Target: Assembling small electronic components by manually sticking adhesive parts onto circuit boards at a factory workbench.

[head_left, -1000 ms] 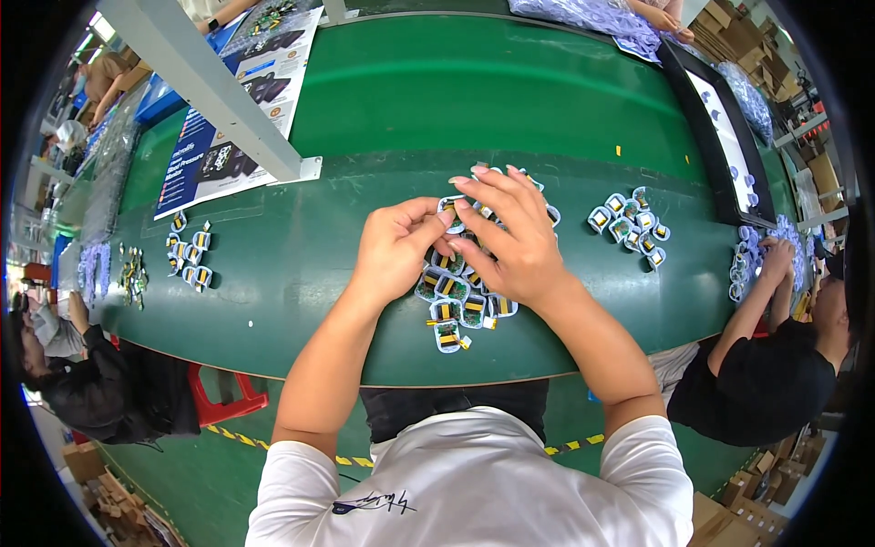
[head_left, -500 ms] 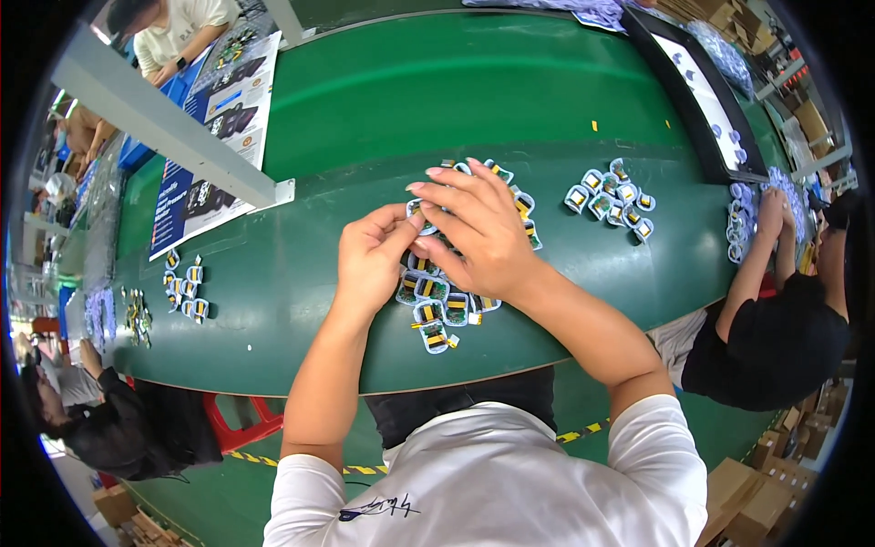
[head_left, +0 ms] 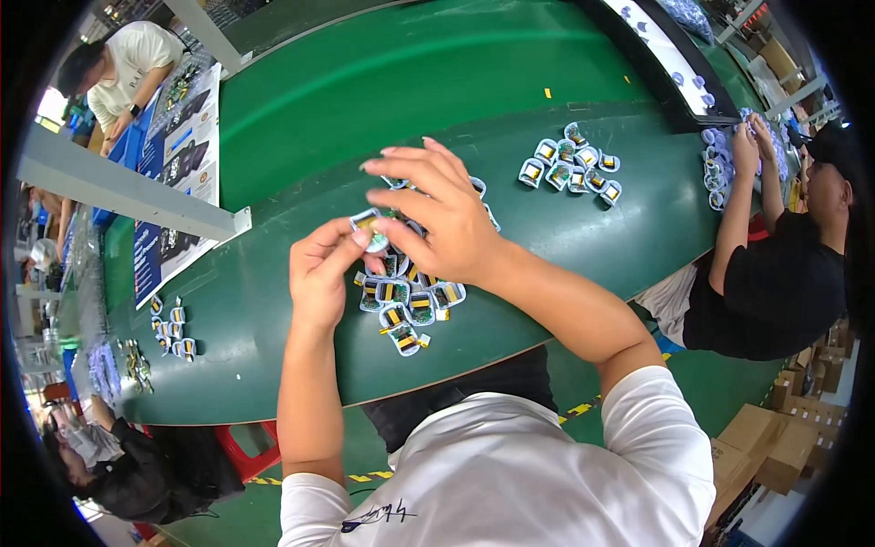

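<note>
Item: one small light-cased unit with green circuitry, raised over the desk at the upper left of a heap. Left hand: pinching that unit between thumb and forefinger. Right hand: fingers spread and arched over the heap, thumb close to the unit (contact cannot be told).

Heap: similar cased units with black-and-yellow blocks, piled loosely – its middle partly hidden beneath the right hand.

Right cluster: the same kind, well apart from the heap. Left cluster: a smaller lot, near the foot of the post.

Obstructions: one grey metal post, slanting across the left side, its foot plate on the desk – it covers part of a printed sheet in blue and white.

Far right: black-framed tray with a white base and purple pieces; beside it, a co-worker in black, hands at a purple pile.

Left end: green-and-yellow parts beside purple strips.

Sundries: an orange-yellow scrap; a red stool below the desk edge; cartons at lower right.
</note>
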Motion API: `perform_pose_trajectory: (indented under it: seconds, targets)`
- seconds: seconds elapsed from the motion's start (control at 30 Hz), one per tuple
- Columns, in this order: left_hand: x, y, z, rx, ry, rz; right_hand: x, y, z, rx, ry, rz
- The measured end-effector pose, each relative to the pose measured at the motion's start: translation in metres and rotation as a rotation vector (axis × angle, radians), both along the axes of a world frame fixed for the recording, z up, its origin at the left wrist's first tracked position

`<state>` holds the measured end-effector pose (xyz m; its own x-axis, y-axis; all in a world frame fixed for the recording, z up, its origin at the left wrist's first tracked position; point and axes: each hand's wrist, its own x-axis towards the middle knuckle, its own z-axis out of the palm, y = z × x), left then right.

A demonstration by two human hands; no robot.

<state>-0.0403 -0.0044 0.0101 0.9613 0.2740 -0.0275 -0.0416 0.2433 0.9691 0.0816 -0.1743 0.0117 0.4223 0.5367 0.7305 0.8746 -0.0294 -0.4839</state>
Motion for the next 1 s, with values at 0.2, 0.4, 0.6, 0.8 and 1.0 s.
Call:
perform_pose_trajectory:
  seconds: [0.2, 0.4, 0.6, 0.8, 1.0]
  targets:
    - [-0.003, -0.002, -0.008, 0.108, 0.036, -0.025, 0.014, -0.004, -0.002, -0.061, 0.038, 0.126]
    - [0.003, -0.009, -0.004, 0.399, -0.029, 0.047, 0.024, -0.015, -0.003, -0.221, 0.143, 0.208]
    - [-0.002, -0.004, 0.003, 0.474, -0.047, -0.02, 0.029, -0.017, -0.003, -0.263, 0.201, 0.293]
    - [-0.003, -0.005, 0.002, 0.495, -0.08, -0.029, 0.03, -0.018, 0.003, -0.264, 0.211, 0.317]
    - [-0.003, -0.005, 0.003, 0.518, -0.096, -0.015, 0.03, -0.018, 0.002, -0.256, 0.175, 0.324]
